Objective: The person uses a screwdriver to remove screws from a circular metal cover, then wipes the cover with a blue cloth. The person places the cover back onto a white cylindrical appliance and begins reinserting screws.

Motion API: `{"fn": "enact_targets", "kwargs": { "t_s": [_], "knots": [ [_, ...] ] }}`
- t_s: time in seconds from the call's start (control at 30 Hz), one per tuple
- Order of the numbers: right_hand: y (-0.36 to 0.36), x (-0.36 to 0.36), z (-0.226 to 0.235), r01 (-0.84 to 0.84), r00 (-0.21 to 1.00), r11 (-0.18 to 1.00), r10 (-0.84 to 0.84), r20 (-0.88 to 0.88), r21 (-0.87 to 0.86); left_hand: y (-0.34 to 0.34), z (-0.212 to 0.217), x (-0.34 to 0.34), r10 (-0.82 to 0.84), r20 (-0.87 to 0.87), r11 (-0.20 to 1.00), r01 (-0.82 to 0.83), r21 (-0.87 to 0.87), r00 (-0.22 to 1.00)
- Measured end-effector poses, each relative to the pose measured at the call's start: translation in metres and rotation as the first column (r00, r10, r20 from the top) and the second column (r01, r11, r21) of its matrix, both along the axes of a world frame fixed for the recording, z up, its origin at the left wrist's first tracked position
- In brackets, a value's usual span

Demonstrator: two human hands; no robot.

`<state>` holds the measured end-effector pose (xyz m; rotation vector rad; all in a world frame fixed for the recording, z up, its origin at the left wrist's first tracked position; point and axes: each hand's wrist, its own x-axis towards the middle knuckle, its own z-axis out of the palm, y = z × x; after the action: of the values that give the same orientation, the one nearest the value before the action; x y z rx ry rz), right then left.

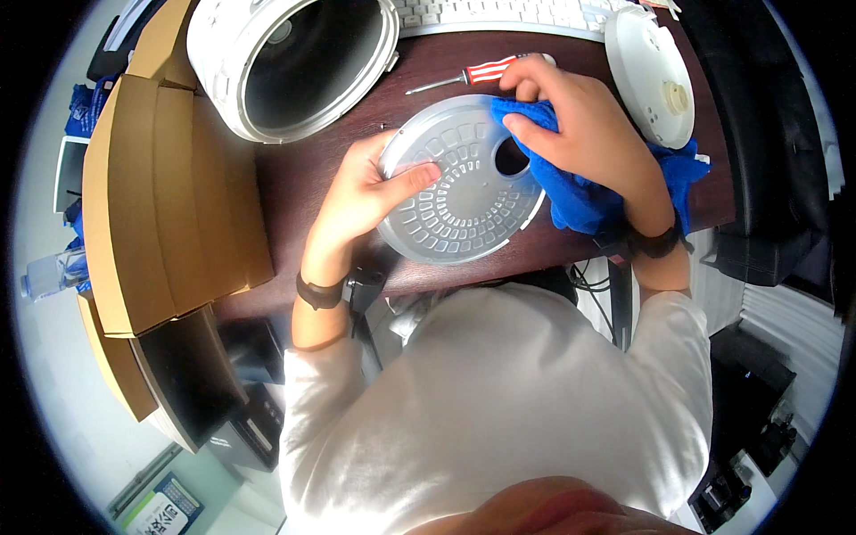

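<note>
A round grey metal plate (459, 201) with a pattern of small raised cells and a hole near its centre is held over the dark wooden table (303, 169). My left hand (361, 201) grips its left rim, thumb lying across the face. My right hand (584, 125) presses a blue cloth (580, 201) against the plate's upper right part. The cloth hangs down under my right wrist.
A white cooker body (223, 53) with an open dark cavity stands at the back left. A white round lid (651, 71) lies at the back right, a red-and-white screwdriver (473, 74) and a keyboard (499, 13) behind the plate. Cardboard boxes (160, 205) fill the left side.
</note>
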<state>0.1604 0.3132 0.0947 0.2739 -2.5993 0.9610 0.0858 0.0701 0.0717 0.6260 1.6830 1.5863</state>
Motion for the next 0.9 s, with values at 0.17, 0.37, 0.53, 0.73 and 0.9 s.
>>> {"fn": "enact_targets", "kwargs": {
  "t_s": [0.17, 0.37, 0.53, 0.73, 0.9],
  "knots": [
    [0.011, -0.002, -0.010, 0.010, 0.997, 0.999, -0.006, 0.079, -0.051, -0.002, 0.001, 0.001, -0.025, -0.034, 1.000, 0.025, 0.009, 0.999],
    [0.011, 0.007, -0.001, 0.063, 0.938, 0.989, -0.013, 0.346, -0.133, -0.002, -0.003, 0.000, -0.031, -0.036, 0.999, 0.032, 0.005, 0.999],
    [0.003, 0.021, -0.002, 0.177, 0.974, 0.981, -0.186, 0.129, 0.078, -0.002, 0.003, 0.002, -0.005, -0.033, 1.000, 0.006, 0.018, 0.999],
    [0.002, 0.032, 0.023, 0.304, 0.947, 0.920, -0.264, -0.182, 0.247, -0.002, -0.001, 0.000, -0.021, -0.003, 1.000, 0.021, 0.008, 1.000],
    [-0.013, 0.018, 0.010, 0.158, 0.975, 0.899, -0.076, -0.211, 0.408, 0.006, 0.001, 0.006, -0.016, -0.025, 0.998, 0.018, 0.052, 1.000]
  ]
}}
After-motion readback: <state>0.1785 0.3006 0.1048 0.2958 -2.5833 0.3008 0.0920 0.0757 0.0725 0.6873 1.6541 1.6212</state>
